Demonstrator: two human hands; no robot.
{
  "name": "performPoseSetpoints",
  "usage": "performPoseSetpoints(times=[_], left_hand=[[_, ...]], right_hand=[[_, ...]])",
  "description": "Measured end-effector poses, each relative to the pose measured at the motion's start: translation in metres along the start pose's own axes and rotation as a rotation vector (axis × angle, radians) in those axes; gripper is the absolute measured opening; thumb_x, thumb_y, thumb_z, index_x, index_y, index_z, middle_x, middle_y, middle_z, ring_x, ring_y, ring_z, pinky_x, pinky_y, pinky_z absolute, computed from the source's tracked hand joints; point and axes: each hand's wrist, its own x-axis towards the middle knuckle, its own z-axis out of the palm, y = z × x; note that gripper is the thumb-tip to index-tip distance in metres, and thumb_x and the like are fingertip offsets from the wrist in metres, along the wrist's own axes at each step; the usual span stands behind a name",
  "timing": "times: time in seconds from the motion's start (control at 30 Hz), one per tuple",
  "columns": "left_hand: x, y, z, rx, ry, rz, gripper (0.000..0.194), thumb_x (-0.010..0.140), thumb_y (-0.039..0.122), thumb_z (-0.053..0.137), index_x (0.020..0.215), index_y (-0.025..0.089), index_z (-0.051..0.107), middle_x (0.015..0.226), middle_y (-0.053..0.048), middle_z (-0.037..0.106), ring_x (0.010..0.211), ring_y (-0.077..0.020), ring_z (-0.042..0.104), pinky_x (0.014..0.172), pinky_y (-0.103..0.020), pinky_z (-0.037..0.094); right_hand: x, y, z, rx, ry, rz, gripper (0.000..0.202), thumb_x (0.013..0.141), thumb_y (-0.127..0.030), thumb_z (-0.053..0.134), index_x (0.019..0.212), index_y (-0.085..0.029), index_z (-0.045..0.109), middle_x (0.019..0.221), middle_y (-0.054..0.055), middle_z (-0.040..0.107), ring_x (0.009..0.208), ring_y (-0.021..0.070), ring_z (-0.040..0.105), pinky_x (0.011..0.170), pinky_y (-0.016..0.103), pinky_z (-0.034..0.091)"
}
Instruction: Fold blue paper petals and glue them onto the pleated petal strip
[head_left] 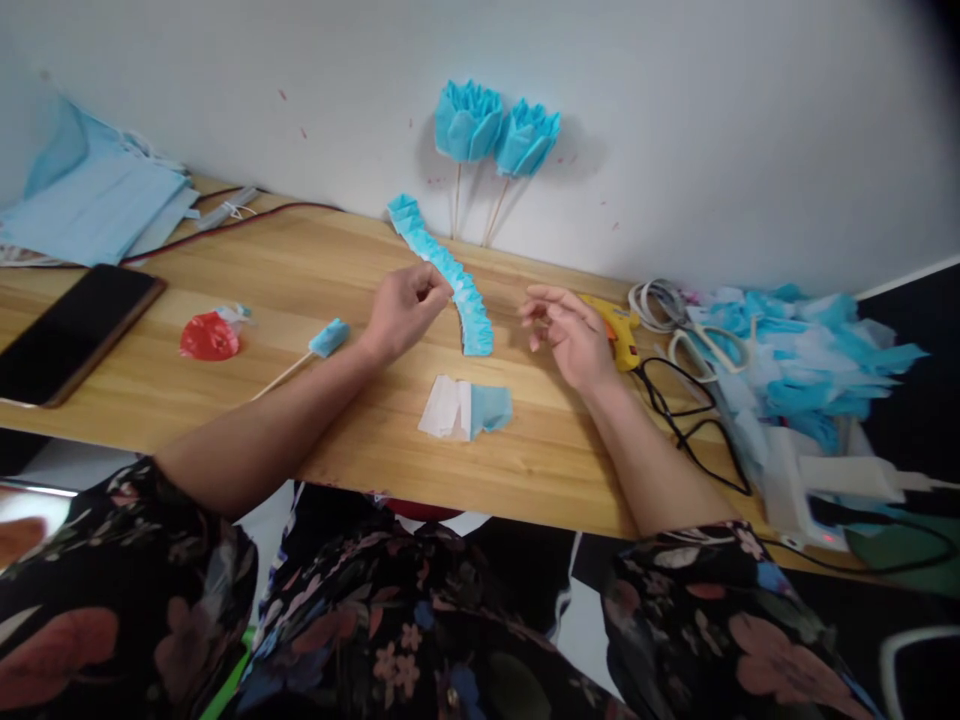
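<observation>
My left hand (409, 305) is closed in a pinch at the left side of a pleated blue strip (450, 270); whether its fingertips grip the strip is hidden. My right hand (570, 330) is held over the wood with its fingers apart and nothing in them, just left of a yellow glue gun (619, 330). Below the strip lies a small piece, part white and part blue (487, 407). A stick with a blue wrapped tip (328, 338) rests left of my left wrist. Two blue flowers on sticks (469, 122) (527, 138) lean on the wall.
At the left are a dark phone (79, 330), a red packet (210, 336) and stacked blue masks (97, 200). The right side holds scissors (709, 350), a roll of tape (656, 303), a heap of blue scraps (810, 350), black cable and a white power strip (795, 490).
</observation>
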Motion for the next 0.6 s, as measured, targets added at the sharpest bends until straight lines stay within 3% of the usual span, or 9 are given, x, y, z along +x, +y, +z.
performPoseSetpoints(times=[0.17, 0.37, 0.47, 0.6], left_hand=[[-0.002, -0.004, -0.002, -0.051, -0.028, 0.065, 0.024, 0.086, 0.013, 0.047, 0.063, 0.020, 0.045, 0.060, 0.001, 0.049, 0.058, -0.0127, 0.043, 0.059, -0.029, 0.034], [-0.002, 0.005, -0.007, -0.007, 0.060, 0.095, 0.041, 0.094, 0.019, 0.051, 0.056, 0.022, 0.035, 0.053, 0.003, 0.039, 0.051, -0.0115, 0.036, 0.053, -0.031, 0.028], [-0.001, 0.029, -0.015, 0.012, 0.120, 0.148, 0.046, 0.097, 0.021, 0.049, 0.054, 0.022, 0.033, 0.051, 0.003, 0.038, 0.050, -0.0105, 0.035, 0.051, -0.030, 0.027], [-0.005, 0.086, -0.043, 0.115, 0.134, 0.284, 0.048, 0.096, 0.019, 0.050, 0.050, 0.020, 0.036, 0.049, 0.004, 0.033, 0.047, -0.0066, 0.032, 0.050, -0.025, 0.024]], right_hand=[[0.010, 0.011, -0.003, -0.025, 0.102, 0.108, 0.007, 0.077, -0.019, 0.056, 0.078, -0.021, 0.063, 0.069, -0.001, 0.057, 0.059, 0.0101, 0.050, 0.049, 0.021, 0.042], [0.013, 0.017, -0.004, -0.042, 0.024, 0.122, 0.012, 0.077, -0.015, 0.051, 0.079, -0.019, 0.063, 0.061, -0.004, 0.051, 0.050, 0.0086, 0.047, 0.049, 0.021, 0.039], [0.013, 0.018, -0.005, -0.034, -0.008, 0.112, 0.012, 0.078, -0.018, 0.051, 0.080, -0.019, 0.063, 0.056, -0.006, 0.047, 0.047, 0.0090, 0.044, 0.047, 0.022, 0.038], [0.014, 0.020, -0.006, -0.056, -0.035, 0.105, 0.011, 0.080, -0.020, 0.052, 0.081, -0.019, 0.063, 0.052, -0.008, 0.042, 0.044, 0.0084, 0.036, 0.044, 0.022, 0.036]])
